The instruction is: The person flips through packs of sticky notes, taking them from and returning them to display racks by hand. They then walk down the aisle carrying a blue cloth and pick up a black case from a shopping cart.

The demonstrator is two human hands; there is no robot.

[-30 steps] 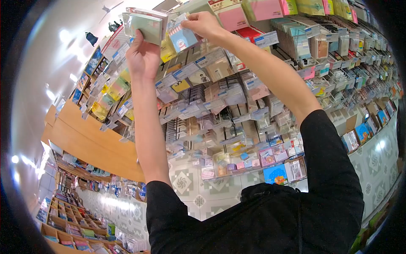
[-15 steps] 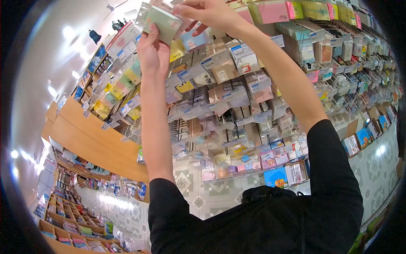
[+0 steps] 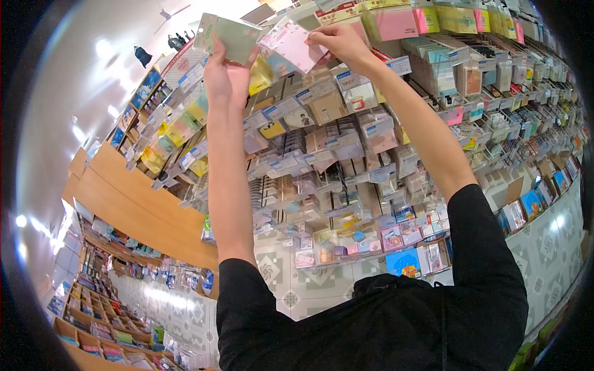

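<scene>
My left hand (image 3: 228,77) is closed on a pale green notepad (image 3: 229,38), raised at the top of the view with its printed face showing. To the right of it, my right hand (image 3: 345,44) pinches a pink notepad (image 3: 293,46) by its right edge between thumb and fingers. The two pads are held side by side, close together, in front of the upper rack. Small print on both is too fine to read.
A tiered rack of packaged stationery (image 3: 334,145) with clear price-tag holders fills the middle and right. Pink and yellow packs (image 3: 396,23) hang at the top. A wooden panel (image 3: 136,198) runs along the left, and patterned floor tiles (image 3: 291,281) show below.
The pink notepad has come away from against the green one and moved right in my right hand. My left hand keeps the green notepad, now turned more face-on.
</scene>
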